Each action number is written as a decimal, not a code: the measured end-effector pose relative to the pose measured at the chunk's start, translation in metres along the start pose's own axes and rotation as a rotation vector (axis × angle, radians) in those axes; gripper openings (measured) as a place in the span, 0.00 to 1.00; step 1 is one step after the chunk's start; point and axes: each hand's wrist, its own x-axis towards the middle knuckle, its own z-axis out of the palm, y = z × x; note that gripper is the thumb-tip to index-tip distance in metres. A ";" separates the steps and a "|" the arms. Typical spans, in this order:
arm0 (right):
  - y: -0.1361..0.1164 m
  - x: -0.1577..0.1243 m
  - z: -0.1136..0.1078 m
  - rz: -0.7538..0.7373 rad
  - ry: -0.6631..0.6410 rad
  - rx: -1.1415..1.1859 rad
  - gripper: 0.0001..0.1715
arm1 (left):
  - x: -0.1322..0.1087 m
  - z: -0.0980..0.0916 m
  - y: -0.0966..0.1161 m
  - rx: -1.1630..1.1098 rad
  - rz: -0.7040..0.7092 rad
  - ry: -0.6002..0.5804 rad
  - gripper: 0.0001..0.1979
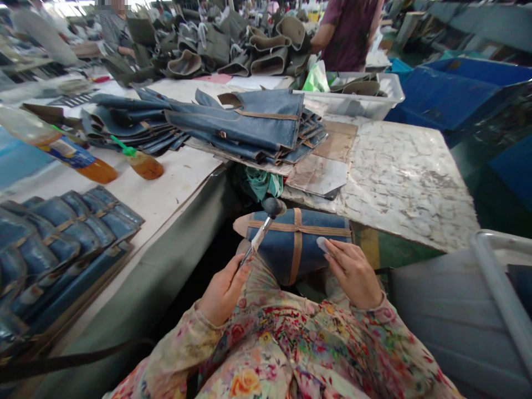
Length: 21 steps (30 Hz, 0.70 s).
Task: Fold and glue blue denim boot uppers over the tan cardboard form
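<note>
My left hand (224, 288) is closed around the thin handle of a hammer (261, 235) with a dark, rounded head and a pale wrapping on its shaft. The hammer's head is raised above a blue leather piece (270, 255) that lies across my lap. Tan strips cross on that piece, and a pale pointed end sticks out at its left. Over the right part of the leather, my right hand (353, 271) pinches a small whitish pad (322, 244). Whether the pad touches the leather I cannot tell.
Stacked blue leather pieces lie on the table ahead (266, 122) and at left (62, 233). A bottle of amber liquid (83, 160) and a smaller green-topped one (141, 162) stand left. A grey bin (440, 299) is at right. A person in a purple shirt (349, 33) stands beyond.
</note>
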 end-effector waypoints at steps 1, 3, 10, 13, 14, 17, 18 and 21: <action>0.000 0.000 0.000 0.002 0.003 0.001 0.20 | 0.000 0.000 0.000 0.034 0.001 -0.026 0.19; -0.001 0.000 -0.001 0.008 0.006 -0.004 0.19 | 0.001 0.000 0.000 0.096 0.023 -0.116 0.17; -0.002 -0.003 0.002 -0.011 0.011 -0.019 0.21 | 0.011 0.013 0.020 0.032 0.144 -0.076 0.20; -0.002 -0.005 0.003 -0.011 0.036 -0.033 0.22 | 0.018 0.024 0.031 0.140 0.102 -0.226 0.17; -0.002 -0.006 0.004 -0.015 0.037 -0.035 0.22 | 0.020 0.026 0.035 0.160 0.099 -0.257 0.16; -0.001 -0.007 0.004 -0.025 0.027 -0.032 0.22 | 0.026 0.031 0.050 0.156 0.165 -0.238 0.16; 0.000 -0.007 0.004 -0.027 0.026 -0.030 0.22 | 0.028 0.032 0.054 0.165 0.179 -0.228 0.16; 0.000 -0.008 0.004 -0.022 0.035 -0.035 0.22 | 0.035 0.034 0.060 0.289 0.119 -0.263 0.15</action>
